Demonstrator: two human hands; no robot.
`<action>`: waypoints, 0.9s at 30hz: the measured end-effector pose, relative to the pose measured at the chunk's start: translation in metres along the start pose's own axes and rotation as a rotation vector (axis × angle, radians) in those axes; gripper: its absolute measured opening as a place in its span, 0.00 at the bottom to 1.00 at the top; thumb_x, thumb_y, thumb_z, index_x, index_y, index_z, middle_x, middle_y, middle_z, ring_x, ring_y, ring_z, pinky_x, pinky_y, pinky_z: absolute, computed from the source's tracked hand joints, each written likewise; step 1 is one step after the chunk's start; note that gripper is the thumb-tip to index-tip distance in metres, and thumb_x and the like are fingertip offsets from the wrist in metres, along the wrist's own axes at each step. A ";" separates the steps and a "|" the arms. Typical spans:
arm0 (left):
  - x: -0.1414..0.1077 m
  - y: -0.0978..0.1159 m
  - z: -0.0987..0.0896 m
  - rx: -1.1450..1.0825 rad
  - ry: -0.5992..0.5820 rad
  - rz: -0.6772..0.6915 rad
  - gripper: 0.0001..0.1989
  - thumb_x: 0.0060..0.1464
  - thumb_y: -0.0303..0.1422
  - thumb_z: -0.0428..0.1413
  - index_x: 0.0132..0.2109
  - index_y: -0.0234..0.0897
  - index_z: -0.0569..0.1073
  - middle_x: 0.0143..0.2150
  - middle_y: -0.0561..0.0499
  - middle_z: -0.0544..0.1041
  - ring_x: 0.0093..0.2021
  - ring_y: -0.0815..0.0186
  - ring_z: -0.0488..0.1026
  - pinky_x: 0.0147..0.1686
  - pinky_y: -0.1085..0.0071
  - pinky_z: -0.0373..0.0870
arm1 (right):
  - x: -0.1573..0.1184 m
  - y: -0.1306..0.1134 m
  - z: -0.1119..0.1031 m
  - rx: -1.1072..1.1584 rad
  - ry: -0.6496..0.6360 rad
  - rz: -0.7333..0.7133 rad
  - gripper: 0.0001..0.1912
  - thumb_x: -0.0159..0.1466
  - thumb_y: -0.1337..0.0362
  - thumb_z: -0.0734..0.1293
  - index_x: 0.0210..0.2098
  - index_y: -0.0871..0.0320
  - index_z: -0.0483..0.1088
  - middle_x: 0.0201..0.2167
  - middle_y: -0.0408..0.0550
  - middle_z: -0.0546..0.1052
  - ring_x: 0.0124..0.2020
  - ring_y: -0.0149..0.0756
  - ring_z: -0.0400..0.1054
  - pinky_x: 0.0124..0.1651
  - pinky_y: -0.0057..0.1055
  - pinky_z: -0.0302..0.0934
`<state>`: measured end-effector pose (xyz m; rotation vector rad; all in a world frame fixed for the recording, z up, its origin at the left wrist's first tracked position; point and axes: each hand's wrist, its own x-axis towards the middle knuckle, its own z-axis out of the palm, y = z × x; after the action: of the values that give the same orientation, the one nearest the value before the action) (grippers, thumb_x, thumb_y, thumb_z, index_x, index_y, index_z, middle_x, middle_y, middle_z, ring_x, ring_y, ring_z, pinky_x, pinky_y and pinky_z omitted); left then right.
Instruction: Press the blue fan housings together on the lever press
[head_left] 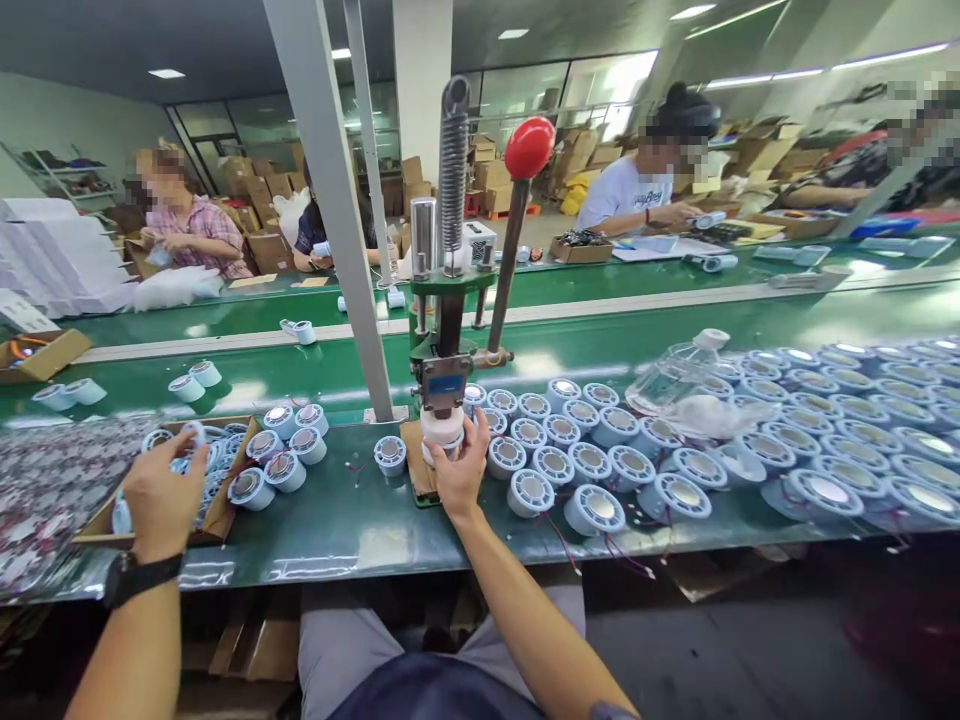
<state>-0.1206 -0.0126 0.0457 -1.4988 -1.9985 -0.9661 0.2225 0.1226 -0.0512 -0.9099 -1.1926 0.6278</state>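
Note:
My left hand (pixel 159 492), with a black band on the wrist, is over a cardboard box (pixel 238 474) of light blue plastic rings (pixel 217 450). Thumb and fingers pinch one blue ring (pixel 196 434). At the hand press (pixel 444 380), my right hand (pixel 463 478) curls around a round part beneath the white pressing head (pixel 442 427); my fingers and the head hide most of it. The press has a red-knobbed lever (pixel 529 148), which stands raised. Close to the press base sits a single blue round unit (pixel 390 456) with a thin wire.
Many blue round units with silver discs (pixel 594 508) cover the bench to the right, around a clear plastic bottle (pixel 679 372). Several more units (pixel 283 468) stand beside the box. Small metallic pieces (pixel 52 500) spread at far left. A grey post (pixel 337 220) rises behind. Co-workers sit across the green conveyor (pixel 495 325).

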 end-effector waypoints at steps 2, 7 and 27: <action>-0.023 0.043 0.005 -0.029 -0.033 0.083 0.15 0.63 0.42 0.52 0.48 0.37 0.75 0.42 0.46 0.79 0.45 0.53 0.75 0.49 0.53 0.72 | 0.001 0.002 0.001 0.005 0.020 -0.027 0.46 0.60 0.55 0.71 0.69 0.59 0.45 0.60 0.62 0.67 0.60 0.41 0.67 0.63 0.40 0.62; -0.105 0.113 0.044 -0.233 -0.372 0.322 0.10 0.63 0.33 0.51 0.44 0.38 0.77 0.37 0.47 0.79 0.38 0.60 0.74 0.39 0.64 0.74 | -0.004 -0.010 -0.015 -0.146 0.052 -0.129 0.39 0.62 0.55 0.70 0.67 0.58 0.52 0.60 0.60 0.67 0.62 0.44 0.63 0.66 0.48 0.59; -0.150 0.088 0.044 -0.146 -0.364 -0.041 0.13 0.58 0.33 0.58 0.49 0.38 0.73 0.53 0.42 0.75 0.53 0.51 0.69 0.53 0.53 0.68 | -0.003 -0.028 0.086 -0.653 -1.104 -0.824 0.17 0.67 0.69 0.65 0.55 0.54 0.70 0.55 0.53 0.71 0.60 0.44 0.62 0.65 0.49 0.59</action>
<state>0.0107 -0.0593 -0.0673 -1.8285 -2.2561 -0.9248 0.1373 0.1282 -0.0203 -0.4389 -2.6724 -0.0218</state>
